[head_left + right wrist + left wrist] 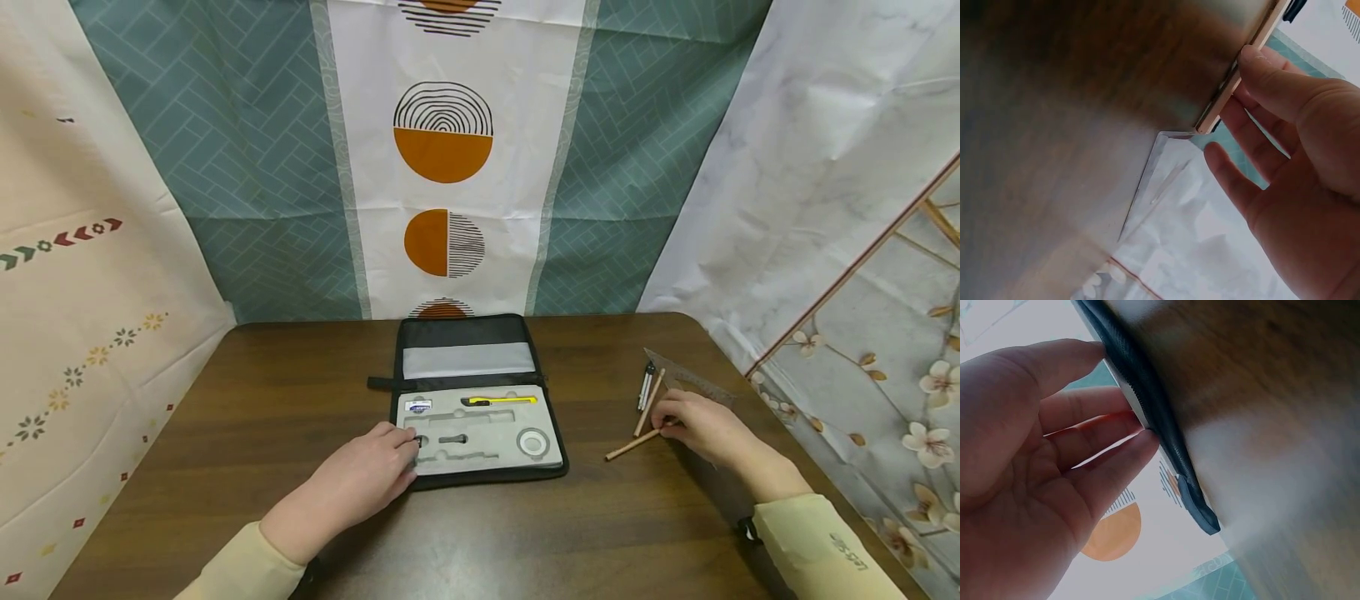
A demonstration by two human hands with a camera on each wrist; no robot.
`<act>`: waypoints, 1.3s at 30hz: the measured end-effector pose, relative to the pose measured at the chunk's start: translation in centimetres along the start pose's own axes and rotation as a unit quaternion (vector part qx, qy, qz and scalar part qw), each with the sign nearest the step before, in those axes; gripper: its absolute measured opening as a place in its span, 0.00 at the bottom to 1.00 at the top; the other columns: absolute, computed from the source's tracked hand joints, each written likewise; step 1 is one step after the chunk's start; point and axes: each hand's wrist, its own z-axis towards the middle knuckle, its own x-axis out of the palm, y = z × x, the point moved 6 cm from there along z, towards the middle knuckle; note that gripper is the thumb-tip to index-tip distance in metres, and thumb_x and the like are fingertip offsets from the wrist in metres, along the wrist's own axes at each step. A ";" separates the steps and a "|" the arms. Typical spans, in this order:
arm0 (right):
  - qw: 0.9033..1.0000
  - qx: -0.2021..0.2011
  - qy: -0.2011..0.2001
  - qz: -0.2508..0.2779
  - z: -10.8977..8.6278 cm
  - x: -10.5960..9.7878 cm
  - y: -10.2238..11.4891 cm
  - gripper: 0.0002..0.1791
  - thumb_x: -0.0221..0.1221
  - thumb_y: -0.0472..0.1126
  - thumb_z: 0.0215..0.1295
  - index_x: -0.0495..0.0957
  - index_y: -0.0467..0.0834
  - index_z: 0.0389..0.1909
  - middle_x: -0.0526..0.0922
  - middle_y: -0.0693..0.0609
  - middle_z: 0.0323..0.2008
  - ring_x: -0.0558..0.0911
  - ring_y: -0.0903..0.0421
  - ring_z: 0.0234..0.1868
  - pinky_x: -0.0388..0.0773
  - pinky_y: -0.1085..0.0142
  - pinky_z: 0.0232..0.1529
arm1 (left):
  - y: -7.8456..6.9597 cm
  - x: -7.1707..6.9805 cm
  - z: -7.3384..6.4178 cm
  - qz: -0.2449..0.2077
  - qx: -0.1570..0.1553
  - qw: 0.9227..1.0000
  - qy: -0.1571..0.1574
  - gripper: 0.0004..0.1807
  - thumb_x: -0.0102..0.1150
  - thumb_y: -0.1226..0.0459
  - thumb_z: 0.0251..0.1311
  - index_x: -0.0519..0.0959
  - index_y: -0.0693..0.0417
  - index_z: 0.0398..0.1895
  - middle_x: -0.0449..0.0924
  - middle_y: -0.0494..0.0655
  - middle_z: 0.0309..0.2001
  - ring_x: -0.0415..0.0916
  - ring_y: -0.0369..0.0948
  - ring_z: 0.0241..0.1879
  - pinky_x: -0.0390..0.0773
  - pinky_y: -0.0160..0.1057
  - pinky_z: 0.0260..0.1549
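Observation:
My left hand rests at the front left corner of an open black zip case, its fingers fairly straight on the edge of the grey insert tray. In the left wrist view, the fingertips touch the case's zipped rim. Over on the right, my right hand pinches a wooden pencil between thumb and fingers, low over the table. Another wooden pencil lies just beyond it. The tray holds a yellow utility knife, a small white eraser and a white tape roll.
Beside the pencils lie slim black-and-white pens. A clear set square is on the table behind my right hand. The brown wooden table meets hanging patterned cloths at its back and sides.

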 end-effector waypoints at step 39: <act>0.997 -0.025 -0.066 -0.017 2.1 -2.4 4.2 0.17 0.78 0.31 0.63 0.81 0.54 0.38 0.80 0.66 0.35 0.80 0.63 0.36 0.80 0.57 0.35 | 0.0 -0.2 -0.1 -0.005 0.003 1.000 -0.008 0.15 0.81 0.61 0.63 0.89 0.59 0.47 0.89 0.54 0.53 0.83 0.50 0.48 0.89 0.45 0.46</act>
